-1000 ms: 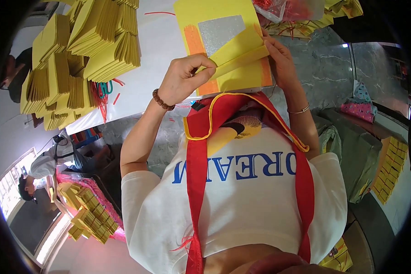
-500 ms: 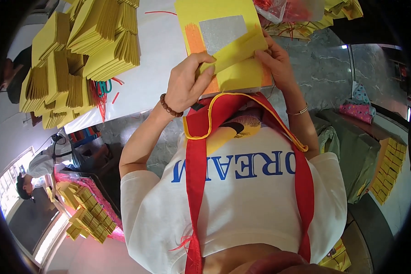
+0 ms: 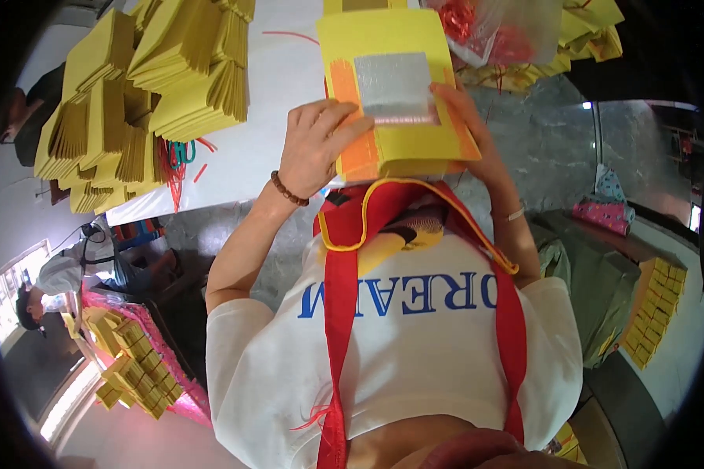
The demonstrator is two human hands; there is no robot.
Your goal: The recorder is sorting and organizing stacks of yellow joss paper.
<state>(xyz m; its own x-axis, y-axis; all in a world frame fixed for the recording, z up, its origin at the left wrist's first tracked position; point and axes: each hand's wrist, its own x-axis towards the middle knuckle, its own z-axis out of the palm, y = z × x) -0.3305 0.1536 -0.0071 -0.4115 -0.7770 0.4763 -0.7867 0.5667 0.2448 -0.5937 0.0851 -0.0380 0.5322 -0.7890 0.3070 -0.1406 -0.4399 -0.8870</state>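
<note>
My left hand (image 3: 321, 144) and right hand (image 3: 473, 129) are apart, touching both sides of the yellow paper (image 3: 405, 142) at the desk's (image 3: 278, 74) near edge. I can't tell if they grip. Folded stacks (image 3: 195, 82) sit left.

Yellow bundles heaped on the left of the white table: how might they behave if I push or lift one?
The yellow bundles would probably flex and splay, since many thin leaves show fanned along their edges. Pushing one might make neighbours slide or topple, as they lie stacked at differing angles.
</note>
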